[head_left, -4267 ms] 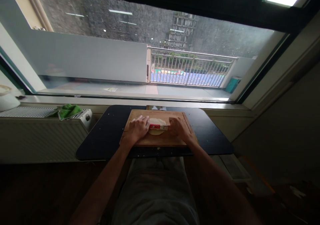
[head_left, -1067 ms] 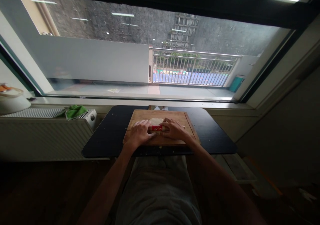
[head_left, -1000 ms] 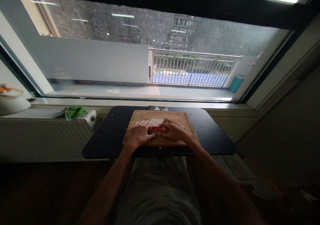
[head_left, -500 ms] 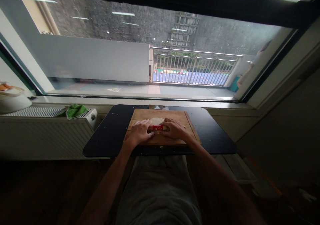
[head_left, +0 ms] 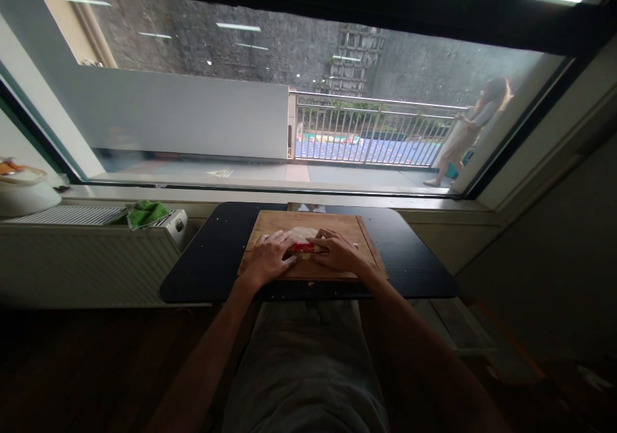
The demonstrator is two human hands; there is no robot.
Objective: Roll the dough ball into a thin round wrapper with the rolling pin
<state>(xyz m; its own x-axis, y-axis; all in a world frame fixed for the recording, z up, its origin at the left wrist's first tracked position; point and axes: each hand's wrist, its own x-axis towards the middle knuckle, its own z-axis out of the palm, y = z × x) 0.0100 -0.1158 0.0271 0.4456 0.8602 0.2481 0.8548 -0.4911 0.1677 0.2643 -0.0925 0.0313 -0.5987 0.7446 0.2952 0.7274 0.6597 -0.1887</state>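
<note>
A rolling pin with a red label (head_left: 303,247) lies crosswise over a pale, flat round of dough (head_left: 303,232). The dough shows mostly beyond the pin, with a little on the near side. Both rest on a wooden board (head_left: 294,270). At the pin's left end, my left hand (head_left: 270,254) is closed over it. My right hand (head_left: 339,250) grips the right end, its fingers bent across the wood. The palms and fingers cover most of the pin, leaving the labelled middle in sight.
Under the board is a black table (head_left: 414,259) with pale crumbs on it, against the window sill. To the left stands a radiator (head_left: 91,259) with a green cloth (head_left: 147,212) and a white container (head_left: 29,192) on top. Outside the window a person (head_left: 470,131) walks near the railing.
The rolling pin and my hands have barely shifted; slightly more of the dough and red label shows. Outside, the person has come further into view from the right.
</note>
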